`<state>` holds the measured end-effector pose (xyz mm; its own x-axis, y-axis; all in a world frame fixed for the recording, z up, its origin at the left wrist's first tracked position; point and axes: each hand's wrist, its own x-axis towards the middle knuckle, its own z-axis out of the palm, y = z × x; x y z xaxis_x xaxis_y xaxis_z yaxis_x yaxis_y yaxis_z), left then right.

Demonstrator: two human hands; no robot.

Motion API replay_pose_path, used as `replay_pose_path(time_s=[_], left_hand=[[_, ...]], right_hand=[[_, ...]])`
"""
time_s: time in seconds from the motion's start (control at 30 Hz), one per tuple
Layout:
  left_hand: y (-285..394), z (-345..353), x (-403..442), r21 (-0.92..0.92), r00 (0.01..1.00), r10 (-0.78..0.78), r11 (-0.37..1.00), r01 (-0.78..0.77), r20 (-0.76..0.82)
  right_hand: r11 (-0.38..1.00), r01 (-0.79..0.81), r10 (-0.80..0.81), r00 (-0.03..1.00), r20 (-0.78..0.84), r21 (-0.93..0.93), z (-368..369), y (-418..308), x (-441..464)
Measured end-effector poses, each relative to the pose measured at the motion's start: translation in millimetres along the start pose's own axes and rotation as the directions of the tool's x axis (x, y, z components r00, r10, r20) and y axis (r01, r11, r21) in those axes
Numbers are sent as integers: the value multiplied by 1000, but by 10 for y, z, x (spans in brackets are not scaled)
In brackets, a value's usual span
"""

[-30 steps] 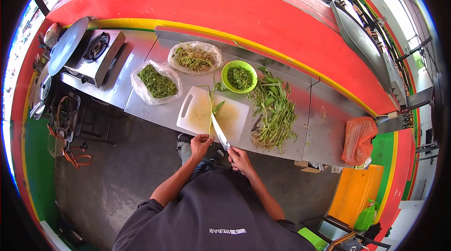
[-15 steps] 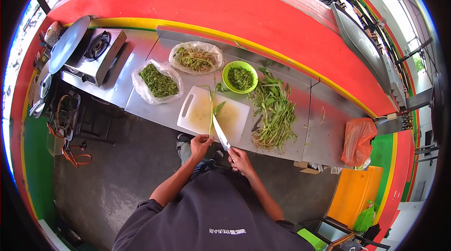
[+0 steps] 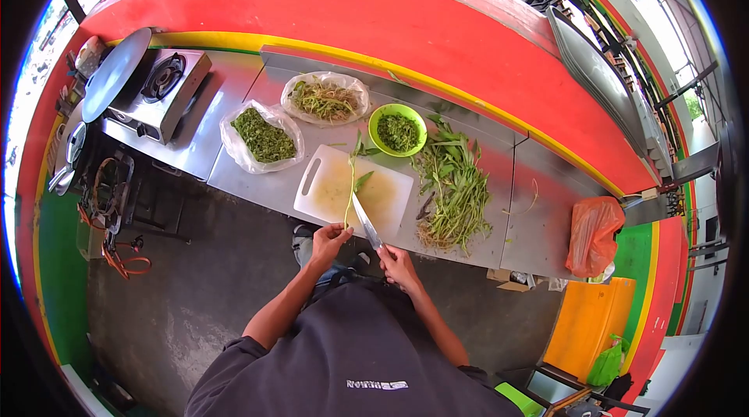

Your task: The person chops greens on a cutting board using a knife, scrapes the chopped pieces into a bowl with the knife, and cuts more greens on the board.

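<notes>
My left hand [image 3: 331, 244] pinches the lower end of a leafy green stem [image 3: 352, 184] at the near edge of the white cutting board [image 3: 325, 166]. The stem runs up across the board, with leaves at its far part. In my right hand [image 3: 399, 266] is a kitchen knife [image 3: 367, 223], gripped by the handle, its blade slanting up and left so the tip lies beside the stem. Behind the board stands a green bowl [image 3: 376, 141] of chopped leaves. To its right lies a heap of long leafy stems [image 3: 452, 191], some with roots.
Left of the board sit a plastic bag of chopped greens [image 3: 264, 136] and a plastic bag of stems and roots [image 3: 324, 99]. A gas stove [image 3: 160, 93] stands far left. An orange plastic bag [image 3: 594, 236] is at the counter's right end. A red wall [image 3: 351, 11] rises behind.
Both hands stay almost in place. The stem leans slightly differently on the board, and my left hand has shifted a little. The knife remains beside the stem.
</notes>
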<state>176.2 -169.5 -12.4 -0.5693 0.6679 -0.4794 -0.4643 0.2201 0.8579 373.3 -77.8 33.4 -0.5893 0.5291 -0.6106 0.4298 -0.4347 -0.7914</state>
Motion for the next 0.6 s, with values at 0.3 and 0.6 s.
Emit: replay_pose_path(time_s=[0.3,0.6], left_hand=[[-111,-228,-44,92,985,-129,989,118,113],[-52,-241,-106,99,983,-133,988,121,128]], right_hand=[[997,-32,30,999,34,68,-25,-23,-29],[990,-28,26,1000,16,137,-69,-135,-171]])
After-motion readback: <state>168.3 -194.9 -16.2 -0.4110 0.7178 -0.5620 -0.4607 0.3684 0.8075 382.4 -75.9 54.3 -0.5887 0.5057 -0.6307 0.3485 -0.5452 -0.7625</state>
